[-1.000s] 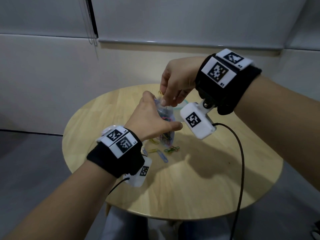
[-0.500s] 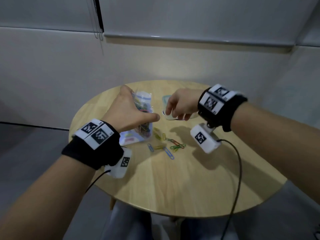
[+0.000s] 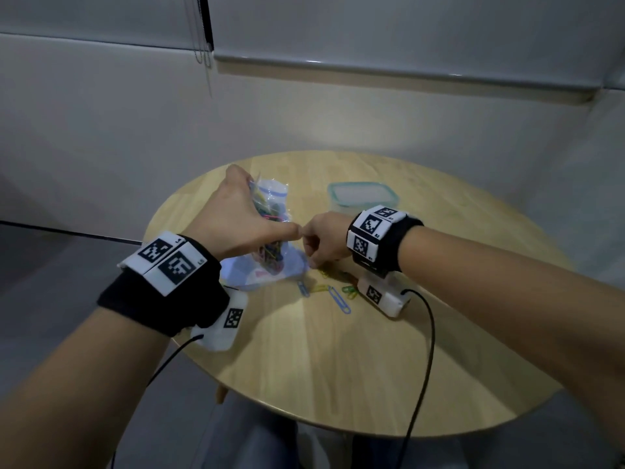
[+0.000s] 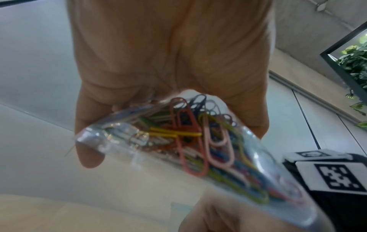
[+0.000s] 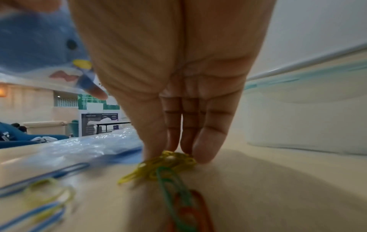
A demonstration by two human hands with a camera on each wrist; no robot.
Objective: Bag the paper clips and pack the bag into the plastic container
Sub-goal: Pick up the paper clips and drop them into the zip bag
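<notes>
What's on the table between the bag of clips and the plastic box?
Nothing: in the head view, only bare wooden table lies between the bag and the plastic container.

The bag is thin, clear, glossy, crinkled plastic. The paper clips have smooth coloured coatings. The table is pale matt wood; the container is frosted plastic.

- my right hand is hemmed by the bag on its left and the plastic container beyond.
- near table half lies bare.
</notes>
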